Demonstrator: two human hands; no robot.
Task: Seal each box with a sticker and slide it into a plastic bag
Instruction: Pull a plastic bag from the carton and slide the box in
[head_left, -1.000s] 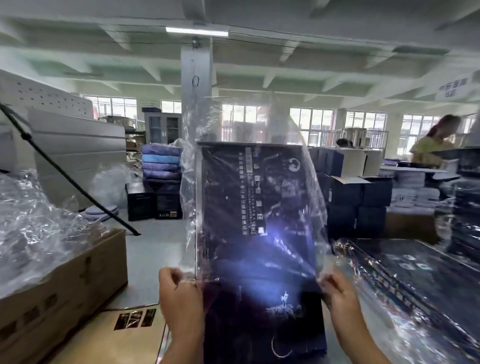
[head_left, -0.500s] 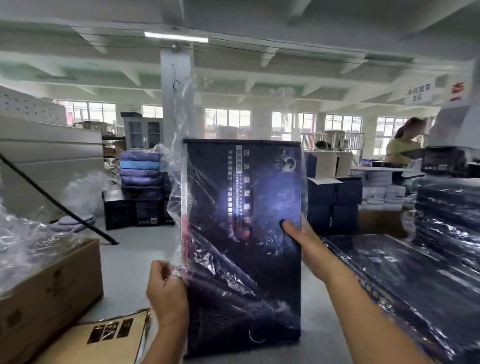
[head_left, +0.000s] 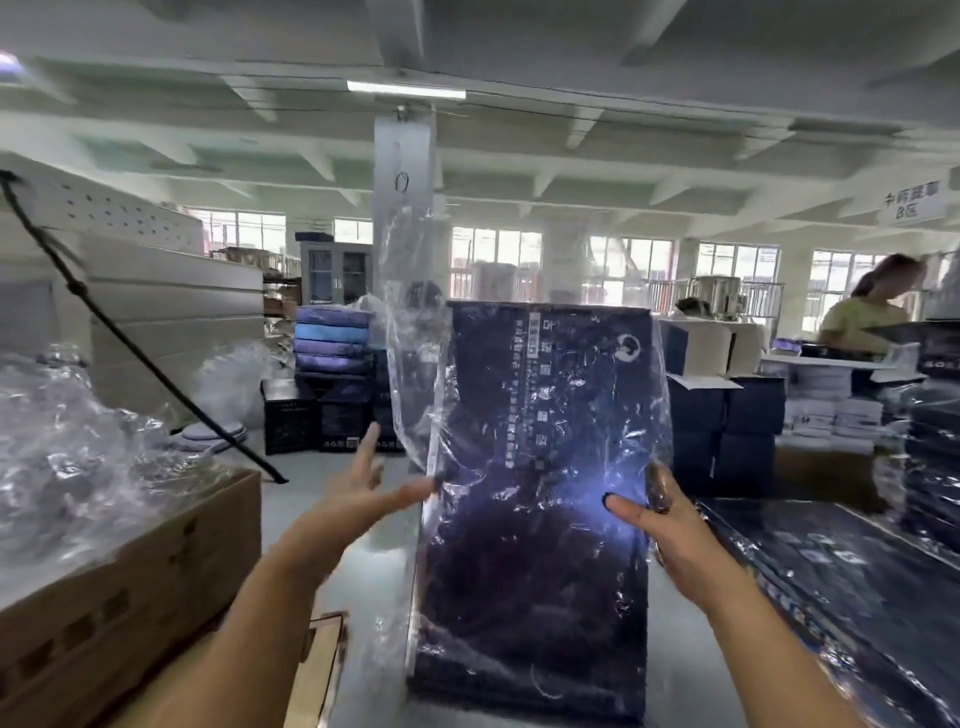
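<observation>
Left hand (head_left: 363, 493), fingers spread and empty, reaches the left edge of the upright box (head_left: 540, 467), which sits inside the plastic bag (head_left: 410, 364); right hand (head_left: 670, 535) grips its right edge. Bagging seems done; next likely means closing the loose bag top

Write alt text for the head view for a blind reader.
A dark blue box stands upright inside a clear plastic bag, its right edge gripped by the right hand. The left hand is open beside its left edge.
</observation>
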